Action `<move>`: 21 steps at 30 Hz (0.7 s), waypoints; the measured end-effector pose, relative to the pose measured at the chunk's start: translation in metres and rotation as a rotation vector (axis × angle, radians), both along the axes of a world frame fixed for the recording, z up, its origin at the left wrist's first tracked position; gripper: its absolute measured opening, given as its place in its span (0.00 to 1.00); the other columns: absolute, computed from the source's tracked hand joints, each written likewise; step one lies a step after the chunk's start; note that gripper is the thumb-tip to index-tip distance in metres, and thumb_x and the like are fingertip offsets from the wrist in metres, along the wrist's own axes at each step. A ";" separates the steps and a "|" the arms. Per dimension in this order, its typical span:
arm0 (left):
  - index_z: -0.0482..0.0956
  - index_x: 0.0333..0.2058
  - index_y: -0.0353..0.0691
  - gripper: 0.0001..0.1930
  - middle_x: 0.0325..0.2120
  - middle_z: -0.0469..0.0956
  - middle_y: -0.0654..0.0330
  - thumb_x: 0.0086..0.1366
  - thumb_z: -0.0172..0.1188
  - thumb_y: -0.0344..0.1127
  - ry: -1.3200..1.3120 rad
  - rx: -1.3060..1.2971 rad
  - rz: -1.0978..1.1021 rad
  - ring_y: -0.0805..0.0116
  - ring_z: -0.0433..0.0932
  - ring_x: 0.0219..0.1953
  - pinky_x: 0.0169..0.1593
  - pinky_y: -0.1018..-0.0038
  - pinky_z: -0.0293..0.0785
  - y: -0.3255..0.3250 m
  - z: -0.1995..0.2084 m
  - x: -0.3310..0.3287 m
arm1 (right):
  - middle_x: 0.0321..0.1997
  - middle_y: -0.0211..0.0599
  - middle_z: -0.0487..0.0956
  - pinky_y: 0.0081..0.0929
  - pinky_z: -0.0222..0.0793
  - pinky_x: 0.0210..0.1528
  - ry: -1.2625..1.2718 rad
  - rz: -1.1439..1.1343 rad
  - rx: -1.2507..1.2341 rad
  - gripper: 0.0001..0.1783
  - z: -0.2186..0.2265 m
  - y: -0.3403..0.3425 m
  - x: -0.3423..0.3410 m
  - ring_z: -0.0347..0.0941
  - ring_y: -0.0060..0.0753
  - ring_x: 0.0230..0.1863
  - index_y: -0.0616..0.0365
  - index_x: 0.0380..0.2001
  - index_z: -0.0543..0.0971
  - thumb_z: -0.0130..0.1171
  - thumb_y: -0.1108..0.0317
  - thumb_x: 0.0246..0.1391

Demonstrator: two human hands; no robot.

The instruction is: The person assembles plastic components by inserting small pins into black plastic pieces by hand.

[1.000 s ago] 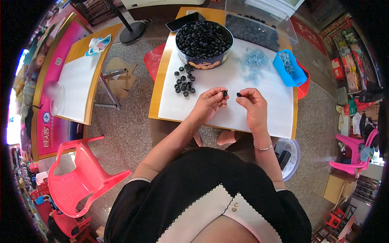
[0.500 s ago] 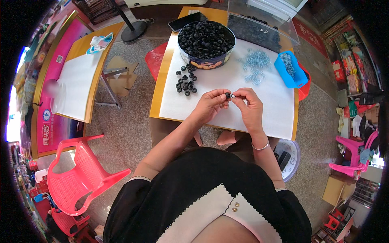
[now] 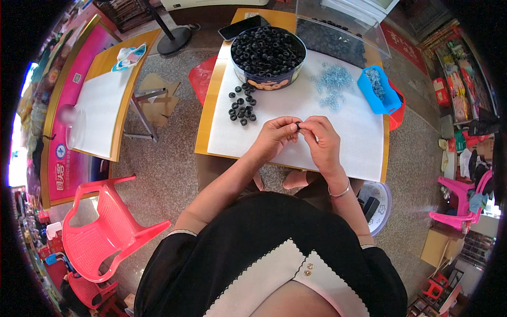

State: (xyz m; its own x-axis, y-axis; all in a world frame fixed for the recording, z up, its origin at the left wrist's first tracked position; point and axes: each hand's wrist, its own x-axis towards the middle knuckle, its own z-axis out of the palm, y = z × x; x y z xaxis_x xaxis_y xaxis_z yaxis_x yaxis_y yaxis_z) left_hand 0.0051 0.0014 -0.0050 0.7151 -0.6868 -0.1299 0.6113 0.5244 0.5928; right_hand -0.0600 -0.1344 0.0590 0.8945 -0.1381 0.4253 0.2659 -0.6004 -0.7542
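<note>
Over the near part of the white-covered table, my two hands meet at the fingertips. My left hand pinches a small black ring-shaped piece between thumb and fingers. Against its other side press the closed fingertips of my right hand; whatever they hold is hidden. Several loose black ring-shaped pieces lie beyond my left hand. Behind them stands a round tin heaped with more of the same. Small clear bluish pieces are scattered farther off, beyond my right hand.
A blue plastic basket with small clear pieces sits at the table's right edge, by a red stool. A clear box and a phone occupy the far side. Left of the table is a pink chair.
My right fingertips have closed in on the black piece, and the small pale piece seen between them before is now hidden. My left hand has hardly moved.
</note>
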 end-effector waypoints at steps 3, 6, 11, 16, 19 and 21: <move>0.74 0.42 0.30 0.12 0.31 0.77 0.59 0.60 0.57 0.28 -0.002 0.010 0.006 0.73 0.72 0.30 0.35 0.77 0.69 0.000 0.001 0.000 | 0.34 0.35 0.74 0.20 0.67 0.32 -0.027 0.006 -0.064 0.09 -0.001 -0.001 0.000 0.72 0.27 0.32 0.58 0.32 0.78 0.57 0.81 0.45; 0.74 0.42 0.30 0.12 0.31 0.76 0.59 0.60 0.56 0.28 0.002 0.008 0.003 0.73 0.72 0.29 0.35 0.77 0.69 0.000 0.001 0.000 | 0.34 0.35 0.74 0.20 0.68 0.33 -0.078 0.015 -0.146 0.09 -0.003 -0.003 0.002 0.72 0.27 0.32 0.58 0.32 0.78 0.57 0.81 0.46; 0.75 0.42 0.30 0.12 0.31 0.76 0.59 0.60 0.56 0.27 -0.035 0.071 0.019 0.74 0.71 0.29 0.35 0.77 0.69 -0.002 0.002 -0.002 | 0.35 0.35 0.74 0.19 0.68 0.34 0.002 0.013 -0.024 0.09 -0.005 -0.003 -0.001 0.72 0.26 0.33 0.59 0.33 0.78 0.56 0.80 0.47; 0.75 0.42 0.30 0.11 0.32 0.76 0.59 0.60 0.56 0.27 -0.044 0.034 0.025 0.74 0.71 0.30 0.35 0.77 0.68 -0.002 -0.001 -0.001 | 0.36 0.37 0.75 0.21 0.70 0.36 0.033 0.051 0.056 0.11 -0.004 -0.004 -0.001 0.74 0.30 0.34 0.59 0.35 0.78 0.55 0.81 0.47; 0.73 0.43 0.30 0.13 0.33 0.76 0.59 0.60 0.56 0.29 -0.037 0.046 0.011 0.73 0.72 0.31 0.36 0.77 0.69 -0.002 0.002 -0.001 | 0.35 0.37 0.75 0.21 0.70 0.36 0.074 0.030 0.138 0.10 0.001 -0.003 0.000 0.74 0.29 0.33 0.60 0.35 0.78 0.55 0.81 0.48; 0.72 0.44 0.31 0.14 0.34 0.76 0.59 0.60 0.56 0.30 -0.032 0.049 0.007 0.73 0.72 0.32 0.37 0.77 0.69 -0.002 0.001 -0.001 | 0.35 0.37 0.75 0.21 0.70 0.35 0.067 0.030 0.138 0.09 0.002 -0.002 0.001 0.73 0.28 0.33 0.60 0.35 0.77 0.55 0.81 0.48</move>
State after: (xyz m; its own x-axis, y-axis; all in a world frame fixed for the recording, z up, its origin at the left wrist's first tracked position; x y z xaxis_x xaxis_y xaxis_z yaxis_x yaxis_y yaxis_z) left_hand 0.0045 -0.0002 -0.0039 0.7245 -0.6749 -0.1401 0.5878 0.4986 0.6371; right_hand -0.0590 -0.1368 0.0607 0.9249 -0.1643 0.3429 0.2280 -0.4822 -0.8459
